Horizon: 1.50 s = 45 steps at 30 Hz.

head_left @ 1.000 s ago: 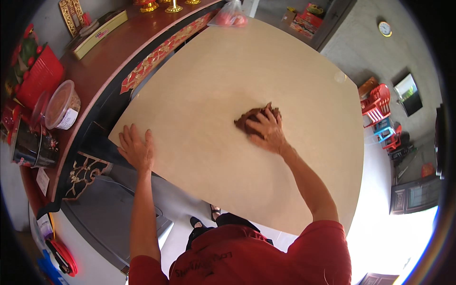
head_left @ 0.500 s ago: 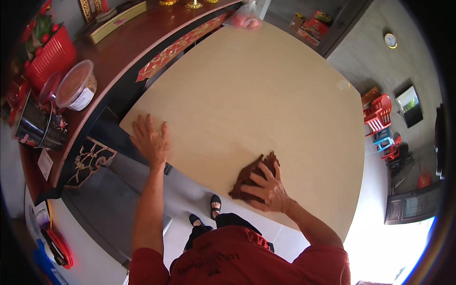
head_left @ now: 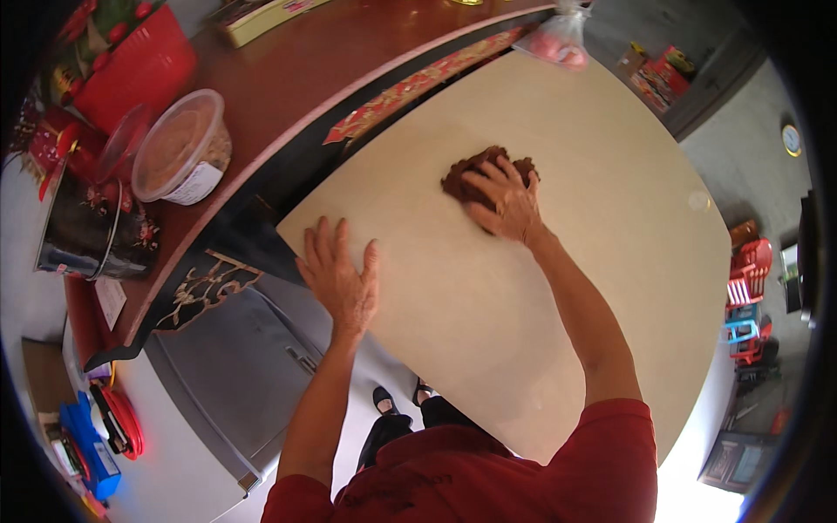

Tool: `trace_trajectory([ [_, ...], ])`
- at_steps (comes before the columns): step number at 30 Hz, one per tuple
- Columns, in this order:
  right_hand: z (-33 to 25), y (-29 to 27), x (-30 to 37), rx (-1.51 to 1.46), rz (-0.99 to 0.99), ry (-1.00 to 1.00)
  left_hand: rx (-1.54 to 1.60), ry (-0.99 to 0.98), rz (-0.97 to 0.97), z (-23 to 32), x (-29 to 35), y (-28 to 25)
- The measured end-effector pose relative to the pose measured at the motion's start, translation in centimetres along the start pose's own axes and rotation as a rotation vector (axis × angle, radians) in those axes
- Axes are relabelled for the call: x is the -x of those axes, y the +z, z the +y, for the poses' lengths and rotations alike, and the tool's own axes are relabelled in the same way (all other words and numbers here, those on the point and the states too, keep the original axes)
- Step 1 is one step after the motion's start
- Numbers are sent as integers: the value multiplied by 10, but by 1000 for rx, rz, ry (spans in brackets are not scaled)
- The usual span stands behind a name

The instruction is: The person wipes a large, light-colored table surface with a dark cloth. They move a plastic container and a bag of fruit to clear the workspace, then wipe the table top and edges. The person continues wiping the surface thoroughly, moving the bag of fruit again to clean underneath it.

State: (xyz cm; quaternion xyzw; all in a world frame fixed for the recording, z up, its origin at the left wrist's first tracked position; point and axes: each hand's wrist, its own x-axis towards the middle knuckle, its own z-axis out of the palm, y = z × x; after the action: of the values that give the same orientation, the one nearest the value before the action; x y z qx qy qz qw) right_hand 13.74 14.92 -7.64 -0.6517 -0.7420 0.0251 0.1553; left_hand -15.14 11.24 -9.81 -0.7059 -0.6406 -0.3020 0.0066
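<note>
A crumpled dark brown cloth (head_left: 469, 179) lies on the beige tabletop (head_left: 602, 261), past its middle toward the far side. My right hand (head_left: 510, 205) presses down on the cloth with its fingers spread over it; the palm side is hidden. At the table's left corner, my left hand (head_left: 342, 277) rests flat with fingers apart, nothing in it. Bare forearms reach up from the red sleeves of my shirt.
A dark red altar-like cabinet (head_left: 288, 87) with carved trim runs along the left. On it stand a lidded clear tub (head_left: 181, 148), a red planter (head_left: 139, 65) and a black pot (head_left: 78, 227). A plastic bag (head_left: 558, 44) sits at the table's far edge. Red chairs (head_left: 750, 270) stand right.
My right hand has slid the cloth from the near edge across the table, away from me. My left hand stays at the left corner while the whole view has shifted.
</note>
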Motion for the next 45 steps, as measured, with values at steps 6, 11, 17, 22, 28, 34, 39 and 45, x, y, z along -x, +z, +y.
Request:
trace_trajectory([
  [6,-56,29,-77,56,-20,56,118,-61,3,7,-2,-1],
  [11,-154,49,-84,-21,-99,-172,496,-173,136,5,-1,-3],
  [17,-218,45,-61,42,-211,-289,966,-355,137,-4,2,-12],
  [22,-241,43,-28,45,-202,-396,1299,-585,114,-22,31,-21],
  [28,-216,30,56,67,-27,-444,1000,-570,90,-13,65,-39],
  [34,-186,-5,172,115,-13,-363,800,-212,47,10,89,-35],
  [39,-156,-46,266,19,19,-269,703,37,42,53,117,-31],
  [45,-130,-79,369,-59,67,-23,811,180,-24,98,137,-32],
])
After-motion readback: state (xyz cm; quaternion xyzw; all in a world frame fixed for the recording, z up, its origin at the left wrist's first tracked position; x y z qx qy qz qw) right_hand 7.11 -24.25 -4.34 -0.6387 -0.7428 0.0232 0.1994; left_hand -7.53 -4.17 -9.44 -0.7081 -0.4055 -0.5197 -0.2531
